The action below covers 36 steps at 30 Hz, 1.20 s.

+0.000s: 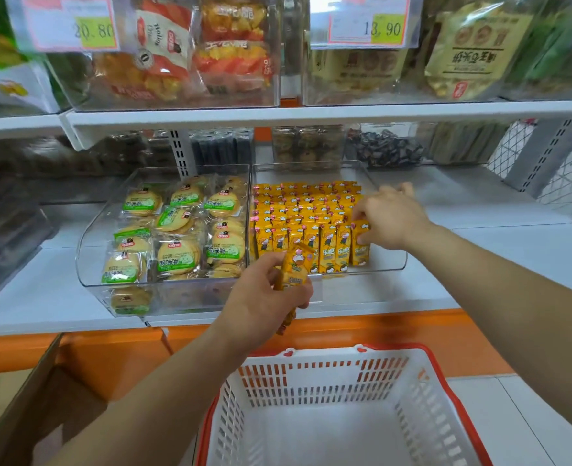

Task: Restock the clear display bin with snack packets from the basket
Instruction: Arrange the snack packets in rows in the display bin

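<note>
white shop shelf w/ an orange base strip under it. an upper shelf carries clear bins of bagged snacks and two price tags, reading 20.80 and 13.90. on the lower shelf two clear bins sit side by side, touching. the left bin has round cookie packs w/ green labels. the clear display bin on the right has yellow snack packets upright in rows, from the back nearly to the front lip. a white basket w/ red-orange rim sits below the shelf, nearest the camera. a cardboard box is at bottom left.

basket and box are cut off by the frame edges. goods at the back of the lower shelf are dim and blurred, can't id them.

left hand is just in front of the display bin's lip, above the basket, fingers curled round a bunch of packets; count unclear, some poke out under the palm. right hand reaches into the bin from the right, thumb and fingers pinching the end packet of the front row, upright against its neighbour.
</note>
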Available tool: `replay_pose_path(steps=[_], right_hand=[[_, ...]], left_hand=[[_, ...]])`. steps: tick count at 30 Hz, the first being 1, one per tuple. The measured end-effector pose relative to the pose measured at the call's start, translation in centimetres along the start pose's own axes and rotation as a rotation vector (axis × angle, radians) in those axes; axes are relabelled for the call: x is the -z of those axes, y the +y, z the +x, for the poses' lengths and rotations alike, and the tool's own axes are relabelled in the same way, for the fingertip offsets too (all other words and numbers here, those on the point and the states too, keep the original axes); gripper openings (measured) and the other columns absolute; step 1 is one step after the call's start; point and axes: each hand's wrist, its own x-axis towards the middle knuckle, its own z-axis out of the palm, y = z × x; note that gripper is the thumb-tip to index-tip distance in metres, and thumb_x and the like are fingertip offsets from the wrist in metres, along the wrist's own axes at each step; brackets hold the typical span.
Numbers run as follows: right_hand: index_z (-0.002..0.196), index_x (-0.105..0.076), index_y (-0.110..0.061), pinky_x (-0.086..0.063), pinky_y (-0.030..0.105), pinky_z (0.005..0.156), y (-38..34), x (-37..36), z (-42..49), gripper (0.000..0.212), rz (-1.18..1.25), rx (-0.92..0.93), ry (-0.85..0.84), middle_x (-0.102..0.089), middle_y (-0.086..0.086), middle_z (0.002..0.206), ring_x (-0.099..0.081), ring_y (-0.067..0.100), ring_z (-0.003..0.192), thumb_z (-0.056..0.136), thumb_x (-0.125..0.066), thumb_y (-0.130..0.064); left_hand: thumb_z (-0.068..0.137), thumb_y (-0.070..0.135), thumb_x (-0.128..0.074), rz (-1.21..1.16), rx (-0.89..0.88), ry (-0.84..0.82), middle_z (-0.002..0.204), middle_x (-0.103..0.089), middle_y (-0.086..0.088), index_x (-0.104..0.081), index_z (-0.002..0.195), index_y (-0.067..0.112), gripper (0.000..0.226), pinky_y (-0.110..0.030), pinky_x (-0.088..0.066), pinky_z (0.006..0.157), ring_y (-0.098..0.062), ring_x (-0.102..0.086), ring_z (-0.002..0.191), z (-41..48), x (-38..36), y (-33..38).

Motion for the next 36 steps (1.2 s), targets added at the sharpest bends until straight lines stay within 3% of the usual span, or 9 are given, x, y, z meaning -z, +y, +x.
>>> replay_pose_path(steps=[6,12,16,20,23,26,30,33,36], right_hand=[[0.116,-0.063,-0.033,-0.037,0.040,0.094,-0.4,-0.6,1.0,0.046,-0.061,0.020,-0.067,-0.069,-0.003,0.108,-0.062,0.024,0.105,0.076,-0.076,-0.053],[0.123,-0.062,-0.029,-0.043,0.041,0.095,-0.2,1.9,-1.6,0.049,0.108,-0.013,0.034,-0.061,0.001,0.121,-0.052,0.026,0.114,0.080,-0.073,-0.048],[0.099,-0.069,-0.030,-0.045,0.025,0.070,-1.3,4.2,-6.4,0.012,0.798,-0.036,0.148,-0.069,-0.009,0.096,-0.062,0.007,0.082,0.087,-0.072,-0.032],[0.122,-0.064,-0.038,-0.052,0.023,0.066,-4.3,4.6,-11.4,0.027,1.313,0.052,-0.109,-0.065,-0.009,0.105,-0.067,0.010,0.083,0.097,-0.061,-0.029],[0.118,-0.065,-0.034,-0.056,0.029,0.066,-5.0,4.0,-13.2,0.022,1.360,0.093,-0.159,-0.066,-0.006,0.109,-0.069,0.015,0.084,0.097,-0.062,-0.027],[0.102,-0.065,-0.025,-0.054,0.037,0.069,-4.3,3.8,-13.9,0.011,1.377,0.025,-0.149,-0.069,0.004,0.098,-0.068,0.016,0.077,0.092,-0.069,-0.022],[0.095,-0.061,-0.021,-0.053,0.032,0.069,-3.9,3.9,-14.5,0.012,1.442,0.059,-0.259,-0.075,-0.001,0.082,-0.074,0.019,0.078,0.091,-0.071,-0.025],[0.094,-0.068,-0.028,-0.055,0.027,0.068,-3.9,4.2,-14.8,0.003,1.408,0.124,-0.285,-0.076,-0.002,0.091,-0.074,0.016,0.084,0.092,-0.069,-0.031],[0.097,-0.069,-0.030,-0.054,0.026,0.065,-3.4,4.5,-14.9,0.005,1.387,0.049,-0.171,-0.073,-0.008,0.094,-0.072,0.014,0.081,0.094,-0.066,-0.031]], left_hand=[[0.091,0.026,-0.075,-0.013,-0.009,-0.014,0.094,-0.078,0.002,-0.061,0.120,0.026,0.032,-0.045,-0.062,0.081,-0.019,-0.075,0.087,0.3,-0.3,-0.1],[0.086,0.027,-0.080,-0.097,0.033,-0.006,0.092,-0.079,0.000,-0.050,0.119,0.027,0.045,-0.039,-0.064,0.077,-0.019,-0.076,0.084,0.3,-0.7,0.1],[0.086,0.019,-0.080,-0.126,0.040,-0.024,0.100,-0.077,-0.006,-0.056,0.121,0.019,0.043,-0.033,-0.062,0.070,-0.021,-0.076,0.085,-0.1,-1.4,0.4],[0.082,0.020,-0.083,-0.054,-0.014,-0.029,0.111,-0.072,-0.005,-0.070,0.109,0.031,0.032,-0.029,-0.062,0.068,-0.026,-0.073,0.094,-0.8,-2.1,0.8],[0.079,0.024,-0.085,0.025,-0.025,-0.044,0.116,-0.069,-0.001,-0.069,0.125,0.028,0.049,-0.025,-0.061,0.068,-0.018,-0.072,0.094,-1.1,-2.5,1.5],[0.073,0.025,-0.089,0.028,-0.016,0.031,0.105,-0.071,0.003,-0.065,0.124,0.026,0.057,-0.029,-0.062,0.072,-0.019,-0.074,0.086,-1.4,-2.3,2.3],[0.076,0.023,-0.087,-0.079,-0.023,0.064,0.085,-0.077,-0.002,-0.060,0.116,0.016,0.049,-0.032,-0.057,0.072,-0.017,-0.073,0.084,-1.4,-2.0,3.1],[0.082,0.021,-0.082,-0.159,0.013,0.034,0.098,-0.078,-0.009,-0.060,0.123,0.015,0.047,-0.035,-0.058,0.079,-0.021,-0.075,0.093,-1.5,-2.6,3.3],[0.084,0.020,-0.080,-0.131,0.013,0.012,0.095,-0.076,-0.005,-0.063,0.116,0.019,0.037,-0.024,-0.057,0.065,-0.012,-0.075,0.081,-1.6,-3.3,3.3]])
